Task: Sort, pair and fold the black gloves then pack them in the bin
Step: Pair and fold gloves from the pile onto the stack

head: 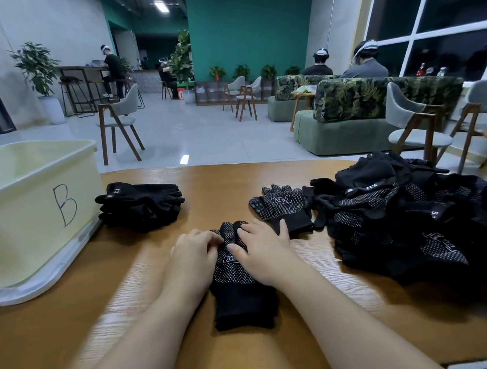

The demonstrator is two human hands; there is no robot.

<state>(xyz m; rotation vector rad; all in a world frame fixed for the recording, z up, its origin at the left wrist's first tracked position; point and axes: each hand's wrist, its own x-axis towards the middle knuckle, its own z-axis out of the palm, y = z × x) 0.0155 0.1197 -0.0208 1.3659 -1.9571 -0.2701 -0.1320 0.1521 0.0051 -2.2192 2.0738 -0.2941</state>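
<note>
Seen on the wooden surface (157,271): a dotted black glove pair (237,271) lying directly under both hands, long axis running away from the body, cuff toward the near edge and fingertips pointing to the far edge. Left hand (193,255) curled, fingers bunched and pinching at the glove's left margin near the finger roots; right hand (263,250) laid flat with fingers spread, pressing the dotted palm area from the right. Equally near, both of them, one on each flank of the glove. Judged to be mid-alignment, with a fold along the long axis likely to follow (cuff brought up toward the fingertips, or the reverse). Just beyond the right hand, a second dotted glove (282,207) lying flat, fingers also pointing away; farther right, an unsorted heap of black gloves (405,219) spreading close to the right edge. To the left, a neat stack of plain black gloves (141,205) just beside the pale bin (29,221) marked "B", which stood at the left edge. Bare wood open between stack and hands, leaving an unobstructed path leftward to the bin; little room rightward.
</note>
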